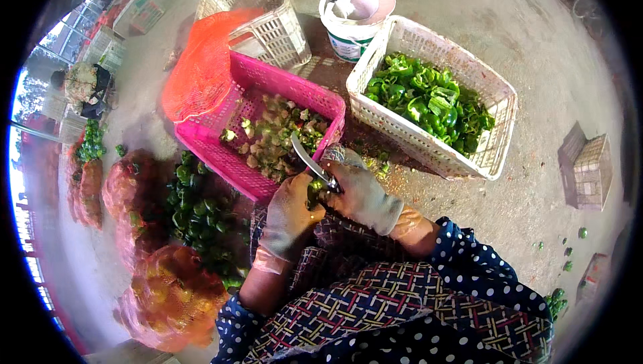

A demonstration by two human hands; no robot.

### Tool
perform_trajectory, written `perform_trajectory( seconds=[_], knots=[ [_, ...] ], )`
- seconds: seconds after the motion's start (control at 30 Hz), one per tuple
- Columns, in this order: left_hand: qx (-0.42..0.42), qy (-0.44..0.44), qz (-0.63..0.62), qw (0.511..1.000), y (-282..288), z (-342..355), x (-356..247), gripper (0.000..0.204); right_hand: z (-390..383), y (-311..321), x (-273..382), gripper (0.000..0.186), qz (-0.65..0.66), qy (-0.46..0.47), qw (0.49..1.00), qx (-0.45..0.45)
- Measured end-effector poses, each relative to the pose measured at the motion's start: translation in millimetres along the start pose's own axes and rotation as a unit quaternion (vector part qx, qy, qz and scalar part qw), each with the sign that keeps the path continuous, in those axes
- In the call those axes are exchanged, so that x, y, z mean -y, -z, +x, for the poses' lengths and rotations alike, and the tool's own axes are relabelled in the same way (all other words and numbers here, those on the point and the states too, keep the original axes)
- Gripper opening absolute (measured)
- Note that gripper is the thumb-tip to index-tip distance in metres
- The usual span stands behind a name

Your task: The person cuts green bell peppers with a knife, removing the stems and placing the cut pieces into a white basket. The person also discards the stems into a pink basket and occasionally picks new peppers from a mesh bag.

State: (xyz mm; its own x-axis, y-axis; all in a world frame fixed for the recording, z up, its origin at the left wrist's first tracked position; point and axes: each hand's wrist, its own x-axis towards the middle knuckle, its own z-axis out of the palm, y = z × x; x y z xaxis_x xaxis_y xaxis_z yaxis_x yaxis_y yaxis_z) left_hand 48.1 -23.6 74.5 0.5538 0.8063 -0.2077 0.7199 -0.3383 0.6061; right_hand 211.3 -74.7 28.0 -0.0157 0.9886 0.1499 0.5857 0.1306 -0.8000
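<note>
Both my hands wear greyish work gloves and meet over my lap, at the near edge of a pink crate (221, 164). My right hand (365, 193) is closed round a small curved knife (307, 154), its blade angled up and left over the crate. My left hand (289, 215) grips a green pepper (315, 195), mostly hidden between the two hands. Pale pepper cores (268, 146) with seeds and green stems lie in the pink crate. To the right, cut green pepper pieces (429, 106) are heaped in a white crate (415, 156).
An orange mesh bag (204, 69) drapes over the pink crate's far left corner. Behind stand another white crate (274, 36) and a bucket (345, 42). Whole green peppers (197, 203) and filled mesh sacks (174, 297) lie to the left. Another person (87, 89) sits far left.
</note>
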Motion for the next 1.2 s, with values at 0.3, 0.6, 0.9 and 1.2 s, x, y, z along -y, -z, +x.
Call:
perform_trajectory(
  seconds=[0.3, 0.6, 0.9, 1.2],
  knots=[
    [-0.124, -0.016, -0.011, 0.992, -28, 8, -5, 0.059, 22, 4, -5, 0.041, 0.063, -0.126, 0.99, 0.014],
    [-0.034, -0.055, -0.092, 0.994, -19, 27, 31, 0.036, 33, 19, -24, 0.035, 0.339, -0.154, 0.921, 0.115],
    [-0.054, -0.049, -0.079, 0.994, -24, 27, 26, 0.023, 34, 6, -42, 0.02, 0.536, -0.181, 0.814, 0.13],
    [-0.031, -0.007, -0.12, 0.992, -11, 37, 5, 0.02, 38, 6, -51, 0.019, 0.518, -0.268, 0.797, 0.156]
  ],
)
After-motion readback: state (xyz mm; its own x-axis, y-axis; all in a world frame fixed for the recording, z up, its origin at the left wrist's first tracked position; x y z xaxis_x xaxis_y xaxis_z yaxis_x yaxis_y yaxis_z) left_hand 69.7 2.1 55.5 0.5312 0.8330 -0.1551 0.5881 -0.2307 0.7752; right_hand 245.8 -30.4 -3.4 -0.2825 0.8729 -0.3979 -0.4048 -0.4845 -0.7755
